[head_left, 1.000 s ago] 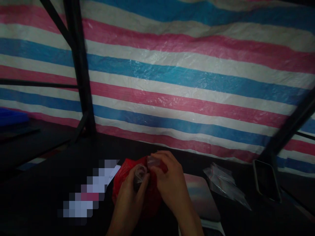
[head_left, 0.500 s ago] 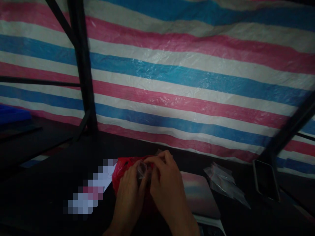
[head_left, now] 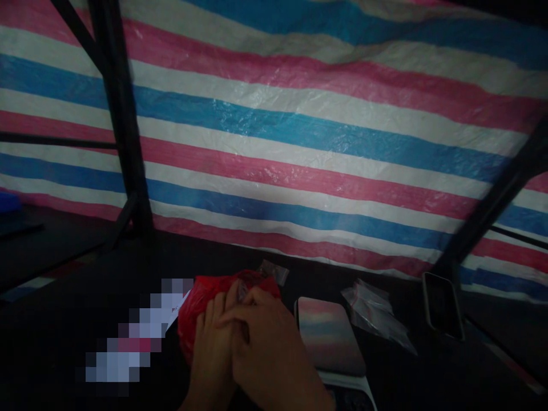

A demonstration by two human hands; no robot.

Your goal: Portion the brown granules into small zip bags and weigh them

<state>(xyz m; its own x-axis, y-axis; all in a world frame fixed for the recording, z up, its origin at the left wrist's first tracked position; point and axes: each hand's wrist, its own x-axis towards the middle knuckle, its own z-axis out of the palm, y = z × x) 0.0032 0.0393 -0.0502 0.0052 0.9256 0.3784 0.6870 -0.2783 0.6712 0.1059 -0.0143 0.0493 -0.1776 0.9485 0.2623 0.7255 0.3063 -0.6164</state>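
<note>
A crumpled red plastic bag [head_left: 188,322] stands on the dark table with my hands over its mouth. My left hand [head_left: 216,337] is closed at the bag's opening, its fingers bent around a small clear plastic bag [head_left: 242,291], of which only a bit shows. My right hand [head_left: 268,337] lies across it, fingers curled and pressed against the left fingers at the same clear bag. What is inside the red bag is hidden. Just behind it lies another small clear bag [head_left: 277,273].
Right of the hands sits a small scale [head_left: 331,337] with a shiny plate. Beyond it lie several clear zip bags [head_left: 379,314] and a phone [head_left: 443,305]. A blurred-out paper [head_left: 141,331] is at left. Behind are a striped sheet [head_left: 299,148] and dark metal posts [head_left: 120,125].
My hands have come together, the right crossing over the left, and the clear bag between them is less visible. The whole view has shifted, so things sit further left.
</note>
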